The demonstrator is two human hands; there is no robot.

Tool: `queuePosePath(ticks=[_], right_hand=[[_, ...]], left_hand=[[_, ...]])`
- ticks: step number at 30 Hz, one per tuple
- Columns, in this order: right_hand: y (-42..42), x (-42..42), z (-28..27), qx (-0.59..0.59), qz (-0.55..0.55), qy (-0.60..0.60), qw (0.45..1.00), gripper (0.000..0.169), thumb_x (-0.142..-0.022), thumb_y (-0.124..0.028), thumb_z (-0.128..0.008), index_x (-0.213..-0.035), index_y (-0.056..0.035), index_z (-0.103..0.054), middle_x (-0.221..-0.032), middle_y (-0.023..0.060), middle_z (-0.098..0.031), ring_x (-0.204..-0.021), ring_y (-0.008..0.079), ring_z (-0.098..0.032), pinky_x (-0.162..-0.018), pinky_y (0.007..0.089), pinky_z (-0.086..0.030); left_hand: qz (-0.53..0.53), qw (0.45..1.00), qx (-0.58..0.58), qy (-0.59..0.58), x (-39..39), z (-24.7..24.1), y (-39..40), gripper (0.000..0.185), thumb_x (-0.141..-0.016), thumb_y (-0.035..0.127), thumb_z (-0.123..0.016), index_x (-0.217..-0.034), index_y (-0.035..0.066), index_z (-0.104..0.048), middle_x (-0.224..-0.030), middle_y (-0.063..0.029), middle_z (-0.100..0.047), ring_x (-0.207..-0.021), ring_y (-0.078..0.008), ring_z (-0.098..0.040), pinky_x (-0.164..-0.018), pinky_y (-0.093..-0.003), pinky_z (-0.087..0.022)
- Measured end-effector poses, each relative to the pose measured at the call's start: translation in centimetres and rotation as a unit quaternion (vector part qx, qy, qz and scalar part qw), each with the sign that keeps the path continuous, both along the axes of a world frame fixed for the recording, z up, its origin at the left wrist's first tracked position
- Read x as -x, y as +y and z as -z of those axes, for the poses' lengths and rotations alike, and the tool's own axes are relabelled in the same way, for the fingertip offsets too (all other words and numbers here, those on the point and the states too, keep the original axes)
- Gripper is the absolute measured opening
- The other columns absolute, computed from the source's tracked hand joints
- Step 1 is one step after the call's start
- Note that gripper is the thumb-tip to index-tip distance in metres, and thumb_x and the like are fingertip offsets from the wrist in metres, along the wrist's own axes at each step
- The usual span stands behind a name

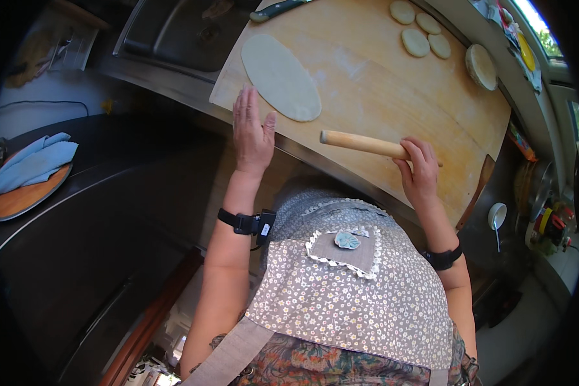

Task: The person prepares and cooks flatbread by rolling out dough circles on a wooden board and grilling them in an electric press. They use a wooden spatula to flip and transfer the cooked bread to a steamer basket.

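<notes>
My right hand (pixel 419 169) grips one end of a wooden rolling pin (pixel 362 143), which points left above the near part of a floured wooden board (pixel 391 101). Flat and holding nothing, my left hand (pixel 252 130) is at the board's near left edge, thumb apart from the fingers. Its fingertips are close to a long oval sheet of rolled dough (pixel 282 77); whether they touch it I cannot tell. Several small dough discs (pixel 415 42) lie grouped at the far right of the board. Beside them is a round, floury-topped object (pixel 481 67).
A dark-handled knife (pixel 275 10) lies at the board's far left, next to a sink (pixel 169 43). Along the right edge rests a flat wooden utensil (pixel 480 188); beyond it is a white bowl (pixel 497 212). Far left, a blue cloth (pixel 38 159) covers part of a round wooden board (pixel 34 195).
</notes>
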State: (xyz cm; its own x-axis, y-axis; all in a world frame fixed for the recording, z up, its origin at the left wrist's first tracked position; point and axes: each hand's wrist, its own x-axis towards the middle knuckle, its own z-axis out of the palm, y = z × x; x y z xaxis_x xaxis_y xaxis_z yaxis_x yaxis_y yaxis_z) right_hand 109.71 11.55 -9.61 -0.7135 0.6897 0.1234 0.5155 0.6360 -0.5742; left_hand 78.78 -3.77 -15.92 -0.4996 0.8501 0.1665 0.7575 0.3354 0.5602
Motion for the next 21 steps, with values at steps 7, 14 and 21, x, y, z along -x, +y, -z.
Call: queuePosePath(ticks=[7,14,21], right_hand=[[4.0,8.7,1.9,-0.092,-0.067,-0.014,0.993,0.028,-0.079,-0.014,-0.071,-0.104,-0.0064,-0.061,-0.094,0.0081,-0.061,-0.088,0.0295,-0.058,-0.074,0.0402,-0.047],[3.2,9.0,3.5,-0.091,-0.088,-0.036,0.991,0.032,-0.078,-0.011,-0.069,-0.110,-0.0086,-0.063,-0.097,0.0077,-0.061,-0.090,0.0289,-0.058,-0.077,0.0400,-0.046],[2.4,7.1,4.3,-0.097,-0.097,-0.029,0.990,0.042,-0.077,-0.004,-0.065,-0.118,-0.0116,-0.063,-0.099,0.0084,-0.060,-0.090,0.0292,-0.057,-0.079,0.0402,-0.046]], left_hand=[[-0.022,0.997,-0.074,-0.010,2.1,-1.5,2.6,0.055,-0.099,0.035,-0.048,-0.137,-0.004,-0.041,-0.140,-0.0256,-0.043,-0.131,-0.0419,-0.039,-0.110,-0.0455,-0.032],[0.106,0.987,-0.034,0.115,0.7,-1.0,8.2,0.059,-0.095,0.036,-0.054,-0.140,0.002,-0.040,-0.143,-0.0198,-0.042,-0.133,-0.0354,-0.039,-0.113,-0.0487,-0.026],[0.137,0.980,0.059,0.129,-1.4,-0.6,7.6,0.060,-0.095,0.037,-0.051,-0.144,0.005,-0.036,-0.149,-0.0163,-0.036,-0.137,-0.0325,-0.034,-0.114,-0.0514,-0.020]])
